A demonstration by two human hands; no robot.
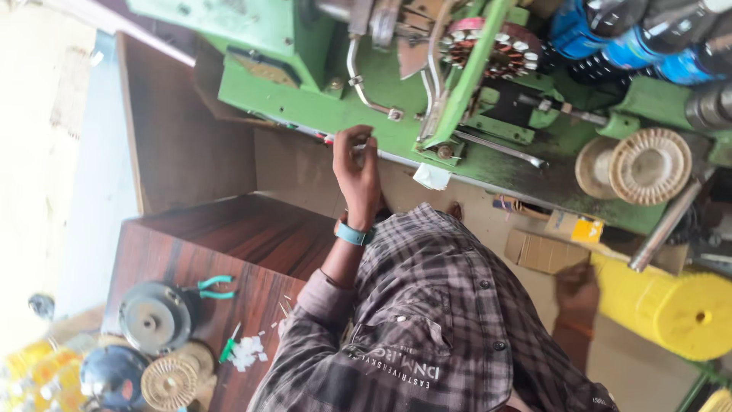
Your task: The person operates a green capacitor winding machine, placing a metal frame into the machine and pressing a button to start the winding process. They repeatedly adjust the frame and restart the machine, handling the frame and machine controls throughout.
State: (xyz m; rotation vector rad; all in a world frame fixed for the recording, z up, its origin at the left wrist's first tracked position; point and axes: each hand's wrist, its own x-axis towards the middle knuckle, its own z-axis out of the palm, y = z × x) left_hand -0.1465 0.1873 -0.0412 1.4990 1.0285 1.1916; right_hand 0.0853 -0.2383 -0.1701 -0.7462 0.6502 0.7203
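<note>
My left hand [357, 164] reaches up from my plaid sleeve [320, 336], a teal wristband [351, 233] on the wrist. Its fingers are bent against the front edge of a green winding machine [320, 107], next to a small red knob [329, 140]. Whether they pinch anything is hidden by the hand itself. A round stator with copper coils [488, 47] is mounted on the machine above and to the right of the hand. My right hand is out of view.
A brown wooden table [229, 244] at lower left carries green-handled pliers [212, 288], a round metal motor cover [155, 315], a wound disc [169, 381] and small white bits [248, 353]. At the right are a cream spool [650, 165], a yellow spool [679, 309] and a cardboard box [543, 250].
</note>
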